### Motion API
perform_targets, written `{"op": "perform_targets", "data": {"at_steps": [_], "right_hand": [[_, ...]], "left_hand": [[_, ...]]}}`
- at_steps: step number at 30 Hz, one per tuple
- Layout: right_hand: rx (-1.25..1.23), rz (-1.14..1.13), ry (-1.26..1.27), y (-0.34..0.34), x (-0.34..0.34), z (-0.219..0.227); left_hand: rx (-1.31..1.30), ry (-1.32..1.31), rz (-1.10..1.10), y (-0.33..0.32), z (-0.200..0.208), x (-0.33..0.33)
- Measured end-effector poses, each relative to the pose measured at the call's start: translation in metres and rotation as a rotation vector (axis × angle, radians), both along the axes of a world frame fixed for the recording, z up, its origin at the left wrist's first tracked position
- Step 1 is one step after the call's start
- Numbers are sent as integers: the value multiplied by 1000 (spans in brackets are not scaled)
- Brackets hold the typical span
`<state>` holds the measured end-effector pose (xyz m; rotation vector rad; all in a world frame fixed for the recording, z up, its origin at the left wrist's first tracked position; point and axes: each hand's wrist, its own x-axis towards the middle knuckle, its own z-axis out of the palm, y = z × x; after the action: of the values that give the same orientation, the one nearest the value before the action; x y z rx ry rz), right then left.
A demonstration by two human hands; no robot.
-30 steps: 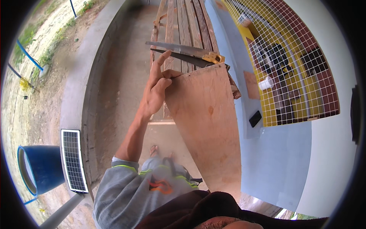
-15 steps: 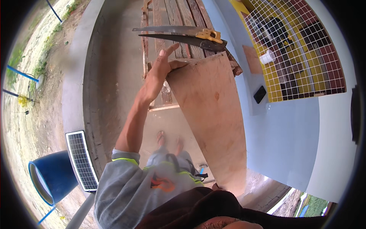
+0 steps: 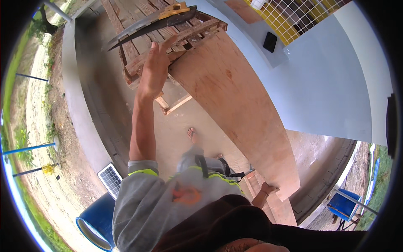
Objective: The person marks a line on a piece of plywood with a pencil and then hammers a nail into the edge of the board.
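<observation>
A long plywood board point(image 3: 239, 101) slants from the slatted wooden table toward my right side. At its far left corner, my left hand point(image 3: 156, 69) grips the edge, index finger stretched toward the table. My right hand point(image 3: 265, 190) is closed on the board's near end, low on the right; part of its fingers is hidden. Two handsaws lie side by side across the table, just beyond my left hand: one has a yellowish wooden handle point(image 3: 174, 10), the other a dark handle point(image 3: 183, 17).
The slatted wooden table point(image 3: 136, 63) stands ahead. Beneath my right hand is another wooden board point(image 3: 275, 208). A black phone point(image 3: 270, 42) lies on the grey-blue surface at right, near a white wire grid point(image 3: 294, 19). At left are a solar panel point(image 3: 110, 180) and a blue barrel point(image 3: 98, 220).
The view has turned, so the table and saws appear farther left. My right hand, barely visible before, now shows on the board's near end. My left hand keeps its hold.
</observation>
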<state>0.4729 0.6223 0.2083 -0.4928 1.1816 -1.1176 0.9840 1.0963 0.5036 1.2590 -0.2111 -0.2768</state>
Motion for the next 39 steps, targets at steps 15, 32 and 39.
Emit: {"op": "perform_targets", "data": {"at_steps": [15, 32, 39], "right_hand": [[-196, 936, 1965, -34, -213, -71], [-386, -917, 63, -39, -265, 113], [-362, -802, 211, -5, -178, 208]], "left_hand": [[76, -21, -301, -183, 38, -125], [487, -406, -419, -388, -120, -121], [1125, -133, -659, -364, -276, -74]]}}
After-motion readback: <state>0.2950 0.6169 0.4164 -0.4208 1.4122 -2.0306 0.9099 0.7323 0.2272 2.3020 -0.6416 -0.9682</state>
